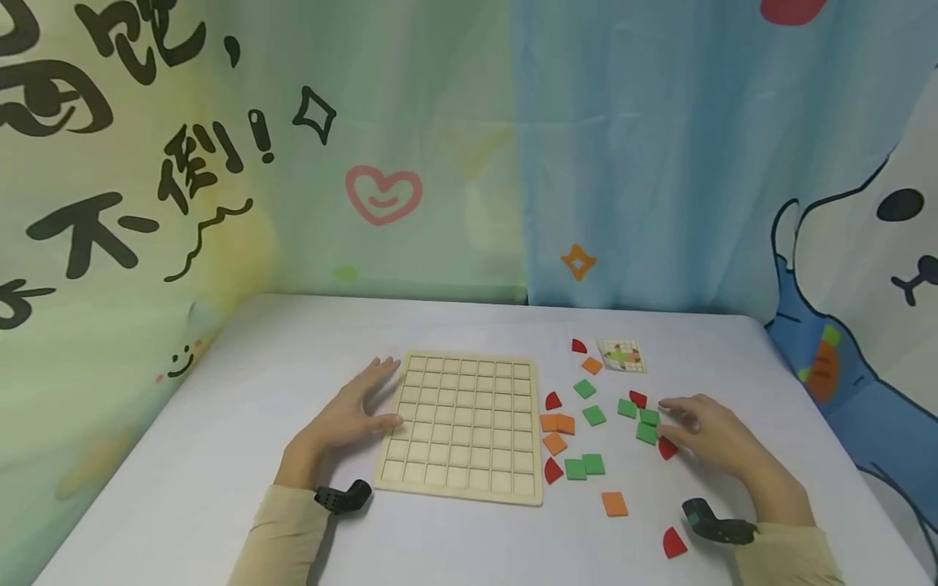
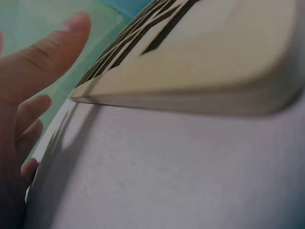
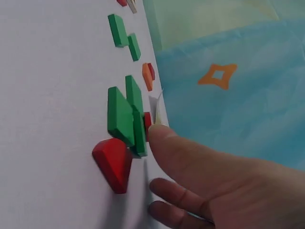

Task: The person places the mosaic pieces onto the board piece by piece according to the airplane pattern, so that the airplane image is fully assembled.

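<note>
Left fingers (image 1: pixel 375 374) spread beside grid board (image 1: pixel 466 427), right fingers (image 3: pixel 176 194) parted, board cropped in left-wrist view

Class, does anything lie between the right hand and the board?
Yes: green squares lie between the right hand and the board, then orange squares and red wedges near the board's right edge. All look low.

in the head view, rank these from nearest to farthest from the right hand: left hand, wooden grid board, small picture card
Starting from the right hand:
1. Small picture card, just beyond it, up and to the left in the view
2. Wooden grid board, left, past the loose pieces
3. Left hand, at the board's far side
</note>
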The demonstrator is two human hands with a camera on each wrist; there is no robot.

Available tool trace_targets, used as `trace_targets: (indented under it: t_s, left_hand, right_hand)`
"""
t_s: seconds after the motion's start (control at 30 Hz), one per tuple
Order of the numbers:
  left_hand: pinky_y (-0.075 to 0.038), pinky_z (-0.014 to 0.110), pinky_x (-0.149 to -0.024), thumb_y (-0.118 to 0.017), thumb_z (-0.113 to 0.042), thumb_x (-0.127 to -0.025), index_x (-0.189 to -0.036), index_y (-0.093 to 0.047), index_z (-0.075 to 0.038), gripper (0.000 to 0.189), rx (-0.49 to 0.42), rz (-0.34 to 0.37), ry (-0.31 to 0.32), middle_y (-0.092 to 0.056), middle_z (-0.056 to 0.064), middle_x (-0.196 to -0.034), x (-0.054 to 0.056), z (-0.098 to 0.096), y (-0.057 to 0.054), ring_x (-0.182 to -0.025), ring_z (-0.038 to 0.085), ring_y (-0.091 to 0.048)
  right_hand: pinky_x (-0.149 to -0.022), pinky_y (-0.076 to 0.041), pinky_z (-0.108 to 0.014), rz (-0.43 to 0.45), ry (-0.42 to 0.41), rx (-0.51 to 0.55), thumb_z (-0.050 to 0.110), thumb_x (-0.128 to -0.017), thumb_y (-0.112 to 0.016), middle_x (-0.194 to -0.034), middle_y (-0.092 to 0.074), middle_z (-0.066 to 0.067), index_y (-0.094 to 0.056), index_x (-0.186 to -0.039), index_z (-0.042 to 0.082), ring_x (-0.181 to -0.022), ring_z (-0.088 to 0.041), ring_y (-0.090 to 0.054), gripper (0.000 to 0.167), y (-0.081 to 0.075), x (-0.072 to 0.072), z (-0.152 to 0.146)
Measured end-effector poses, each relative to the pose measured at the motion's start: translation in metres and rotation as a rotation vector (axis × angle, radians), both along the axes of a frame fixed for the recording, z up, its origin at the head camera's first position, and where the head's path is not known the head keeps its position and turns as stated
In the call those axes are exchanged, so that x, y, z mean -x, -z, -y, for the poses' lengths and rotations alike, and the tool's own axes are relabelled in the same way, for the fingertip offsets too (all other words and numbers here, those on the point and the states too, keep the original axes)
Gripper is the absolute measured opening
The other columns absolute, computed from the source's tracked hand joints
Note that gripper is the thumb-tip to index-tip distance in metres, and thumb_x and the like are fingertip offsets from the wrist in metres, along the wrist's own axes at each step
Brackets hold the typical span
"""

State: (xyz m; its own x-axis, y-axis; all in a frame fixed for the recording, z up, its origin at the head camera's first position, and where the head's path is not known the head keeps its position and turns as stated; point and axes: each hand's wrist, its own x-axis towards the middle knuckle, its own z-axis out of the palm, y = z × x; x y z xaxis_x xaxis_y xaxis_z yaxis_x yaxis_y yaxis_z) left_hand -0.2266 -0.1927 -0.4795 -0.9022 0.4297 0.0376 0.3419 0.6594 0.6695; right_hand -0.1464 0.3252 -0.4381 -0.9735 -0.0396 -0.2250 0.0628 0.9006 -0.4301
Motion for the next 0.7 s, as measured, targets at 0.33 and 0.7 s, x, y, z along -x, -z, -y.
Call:
trace_targets:
  t_s: [0.33,0.7]
  left_hand:
    - [-0.009,0.057,-0.117,-0.069,-0.059,-0.075,-0.145,-0.04,-0.018,0.086,0.207,-0.137,0.127,-0.027,0.008,-0.156,0.005,-0.007,-0.008,-0.147,0.031,-0.016]
    - [-0.006,0.052,-0.119,-0.067,-0.066,-0.072,-0.146,-0.037,-0.018,0.093,0.261,-0.093,0.099,-0.025,0.001,-0.157,0.0,-0.005,0.002,-0.148,0.026,-0.012]
  right_hand:
    - [-0.091,-0.046,-0.059,0.013,0.014,0.089,0.047,-0.085,-0.067,-0.128,-0.048,-0.027,-0.048,-0.137,0.007,-0.114,-0.043,-0.045,0.068,0.014,0.011,-0.012]
    - [-0.08,-0.045,-0.044,0.088,0.1,0.16,0.051,-0.09,-0.058,-0.113,-0.045,-0.02,-0.043,-0.141,0.009,-0.103,-0.034,-0.042,0.068,0.019,0.022,-0.002]
